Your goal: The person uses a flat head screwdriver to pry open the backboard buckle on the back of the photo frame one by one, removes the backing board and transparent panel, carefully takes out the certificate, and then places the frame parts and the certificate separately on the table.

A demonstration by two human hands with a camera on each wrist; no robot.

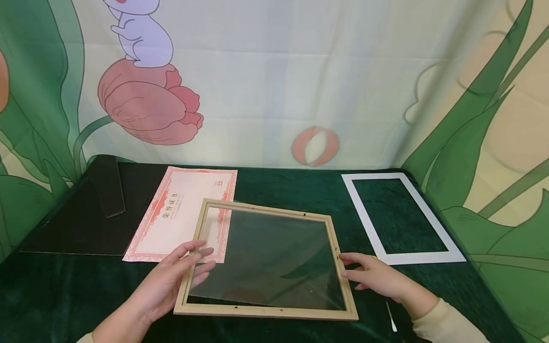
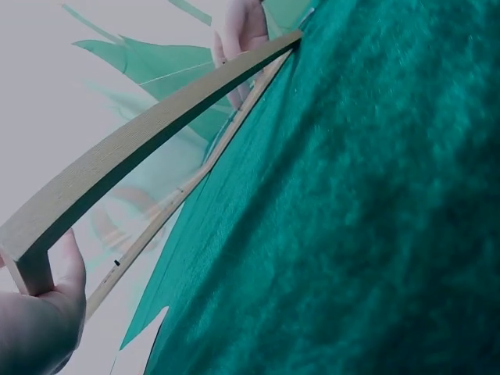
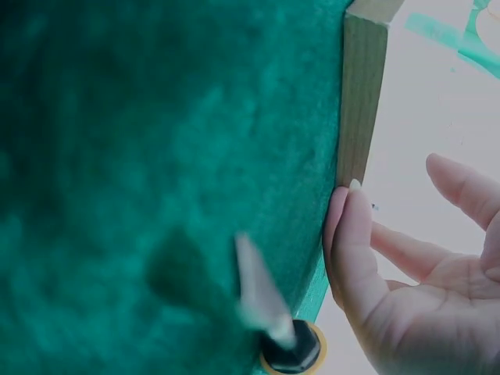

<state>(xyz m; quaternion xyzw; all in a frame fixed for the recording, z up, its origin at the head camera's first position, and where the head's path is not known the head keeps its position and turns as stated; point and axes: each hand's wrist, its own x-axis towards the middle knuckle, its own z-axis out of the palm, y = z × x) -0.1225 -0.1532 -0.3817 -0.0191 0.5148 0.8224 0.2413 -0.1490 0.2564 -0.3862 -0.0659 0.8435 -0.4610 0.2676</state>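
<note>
A light wooden picture frame [image 1: 263,312] with a clear pane [image 1: 274,259] is held tilted over the dark green cloth. My left hand [image 1: 171,271] grips its left bar, some fingers seen through the opening; in the left wrist view this hand [image 2: 47,328] sits at a corner of the frame [image 2: 148,133]. At the right bar, my right hand [image 1: 371,274] holds the outer edge with its fingertips. In the right wrist view, fingers [image 3: 355,226] of that hand touch the bar [image 3: 363,101], and the thumb stands apart from them.
A pink-bordered certificate [image 1: 188,209] lies behind the frame, partly covered by it. At left is a black backing board [image 1: 77,224] with a stand flap. A white mat border [image 1: 424,258] lies at right. A small tool's pale blade [image 1: 391,318] lies beneath the right forearm.
</note>
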